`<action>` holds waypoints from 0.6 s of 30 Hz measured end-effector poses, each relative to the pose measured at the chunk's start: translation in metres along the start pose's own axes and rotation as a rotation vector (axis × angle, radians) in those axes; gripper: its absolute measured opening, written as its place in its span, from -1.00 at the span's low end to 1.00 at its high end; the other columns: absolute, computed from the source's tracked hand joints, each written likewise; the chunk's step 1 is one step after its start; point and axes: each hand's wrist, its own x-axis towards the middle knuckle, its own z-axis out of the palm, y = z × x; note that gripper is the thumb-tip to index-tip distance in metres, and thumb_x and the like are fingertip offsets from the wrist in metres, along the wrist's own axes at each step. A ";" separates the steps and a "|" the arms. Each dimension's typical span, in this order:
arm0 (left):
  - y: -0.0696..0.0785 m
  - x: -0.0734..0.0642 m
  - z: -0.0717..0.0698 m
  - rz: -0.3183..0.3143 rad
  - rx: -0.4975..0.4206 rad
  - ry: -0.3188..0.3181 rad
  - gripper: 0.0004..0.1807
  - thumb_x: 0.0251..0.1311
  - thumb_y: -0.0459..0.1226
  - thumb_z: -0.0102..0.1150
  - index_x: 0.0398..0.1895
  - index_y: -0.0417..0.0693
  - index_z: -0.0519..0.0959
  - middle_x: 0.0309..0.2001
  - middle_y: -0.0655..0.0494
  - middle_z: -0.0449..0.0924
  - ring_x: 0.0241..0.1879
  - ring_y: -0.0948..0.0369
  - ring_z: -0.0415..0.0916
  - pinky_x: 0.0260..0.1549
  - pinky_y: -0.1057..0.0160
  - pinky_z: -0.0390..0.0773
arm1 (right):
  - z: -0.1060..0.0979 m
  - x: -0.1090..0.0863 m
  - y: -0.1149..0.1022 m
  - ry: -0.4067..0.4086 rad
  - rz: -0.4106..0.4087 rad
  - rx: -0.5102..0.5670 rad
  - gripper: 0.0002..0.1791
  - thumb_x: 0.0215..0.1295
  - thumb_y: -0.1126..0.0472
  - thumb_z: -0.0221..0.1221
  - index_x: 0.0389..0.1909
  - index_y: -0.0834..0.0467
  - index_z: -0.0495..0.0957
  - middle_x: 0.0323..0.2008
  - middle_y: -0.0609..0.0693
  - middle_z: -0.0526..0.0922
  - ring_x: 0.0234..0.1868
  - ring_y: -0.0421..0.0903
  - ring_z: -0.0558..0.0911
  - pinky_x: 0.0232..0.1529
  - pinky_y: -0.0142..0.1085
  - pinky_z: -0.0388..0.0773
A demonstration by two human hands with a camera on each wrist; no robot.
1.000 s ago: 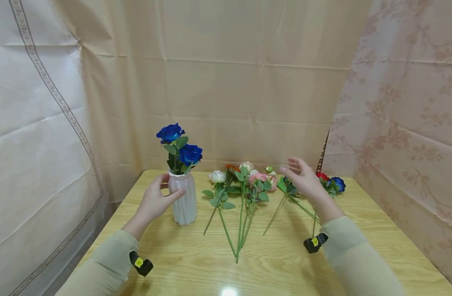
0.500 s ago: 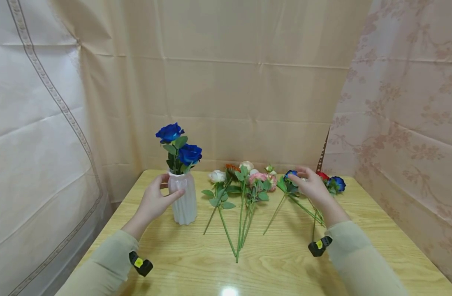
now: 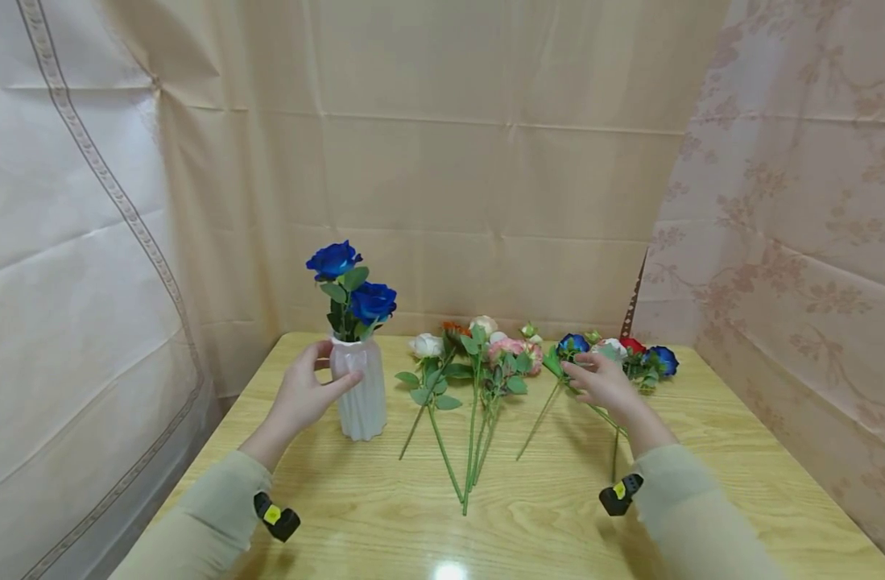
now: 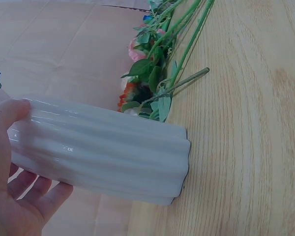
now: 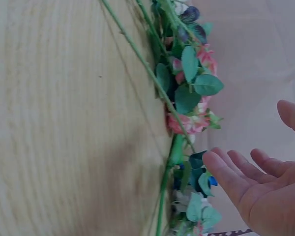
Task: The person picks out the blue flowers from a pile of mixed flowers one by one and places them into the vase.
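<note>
A white ribbed vase (image 3: pixel 362 395) stands upright on the left part of the table, with two blue roses (image 3: pixel 353 282) in it. My left hand (image 3: pixel 308 391) grips it near the neck, thumb on the near side and fingers round the other; the left wrist view shows the fluted vase wall (image 4: pixel 103 152) between them. My right hand (image 3: pixel 605 383) is held over the right-hand flowers with fingers apart and nothing in them. Just beyond its fingertips lies a blue rose (image 3: pixel 572 344). In the right wrist view the index finger (image 5: pixel 223 169) overlaps dark green leaves (image 5: pixel 205 183).
Several flowers lie along the back of the wooden table (image 3: pixel 543 515), stems toward me: a white rose (image 3: pixel 426 346), pink flowers (image 3: pixel 514 350), a red flower (image 3: pixel 631 345) and another blue rose (image 3: pixel 661 360). A beige curtain (image 3: pixel 442 161) hangs behind the table.
My right hand has moved slightly right, then lower over the right-hand flowers, uncovering the blue rose and a white flower. The left hand and vase have stayed in place.
</note>
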 end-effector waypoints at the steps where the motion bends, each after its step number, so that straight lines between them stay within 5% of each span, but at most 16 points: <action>1: 0.000 0.000 0.000 0.000 0.000 0.000 -0.03 0.19 0.26 0.32 0.47 -0.13 0.24 0.33 -0.15 0.39 0.25 -0.13 0.40 0.07 -0.16 0.59 | 0.001 0.001 0.002 -0.003 0.012 0.017 -0.12 0.56 -0.07 0.09 0.57 0.37 -0.08 0.47 0.46 0.08 0.39 0.39 0.32 0.30 0.13 0.41; 8: 0.001 0.000 0.000 -0.002 -0.003 0.001 -0.03 0.19 0.25 0.33 0.47 -0.13 0.24 0.32 -0.15 0.39 0.25 -0.13 0.40 0.06 -0.15 0.60 | 0.008 0.002 0.012 0.003 0.068 0.030 -0.11 0.55 -0.07 0.11 0.56 0.40 -0.08 0.48 0.46 0.07 0.39 0.38 0.33 0.27 0.10 0.45; 18: 0.000 0.000 0.000 -0.003 -0.007 0.000 -0.03 0.19 0.26 0.32 0.47 -0.12 0.24 0.32 -0.15 0.39 0.25 -0.13 0.40 0.07 -0.16 0.59 | 0.019 0.008 0.022 -0.004 0.094 -0.002 -0.14 0.56 -0.03 0.09 0.49 0.53 -0.02 0.31 0.57 0.31 0.24 0.38 0.50 0.11 0.01 0.61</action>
